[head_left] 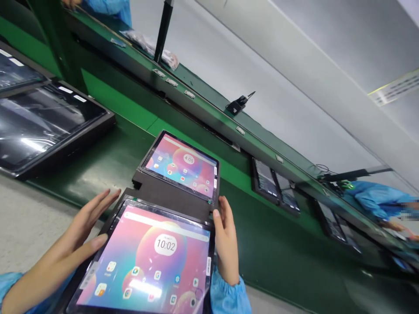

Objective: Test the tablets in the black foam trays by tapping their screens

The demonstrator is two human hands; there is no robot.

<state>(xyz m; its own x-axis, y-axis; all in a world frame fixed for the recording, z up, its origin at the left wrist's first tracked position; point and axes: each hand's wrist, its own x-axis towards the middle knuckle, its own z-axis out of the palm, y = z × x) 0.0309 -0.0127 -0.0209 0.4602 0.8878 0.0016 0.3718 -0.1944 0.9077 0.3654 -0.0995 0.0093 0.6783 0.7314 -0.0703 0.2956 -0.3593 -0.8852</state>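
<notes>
Near tablet (144, 257) between both hands (227, 244)
Behind it on one tray (173, 196), the far tablet (183, 163); farther left on the worktop (255, 253), screens (42, 122); right, more tablets (266, 176); well behind, a charger (237, 105) on a ledge (212, 109).

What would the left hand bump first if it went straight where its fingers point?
The left hand would probably bump the dark tray holding the tablet showing 4:05, though depth is hard to judge.

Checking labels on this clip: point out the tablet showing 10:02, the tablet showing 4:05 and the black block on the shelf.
Tablet showing 10:02 (148, 259), head view: middle of screen.
Tablet showing 4:05 (182, 168), head view: middle of screen.
Black block (235, 106), head view: its dark body.
</notes>
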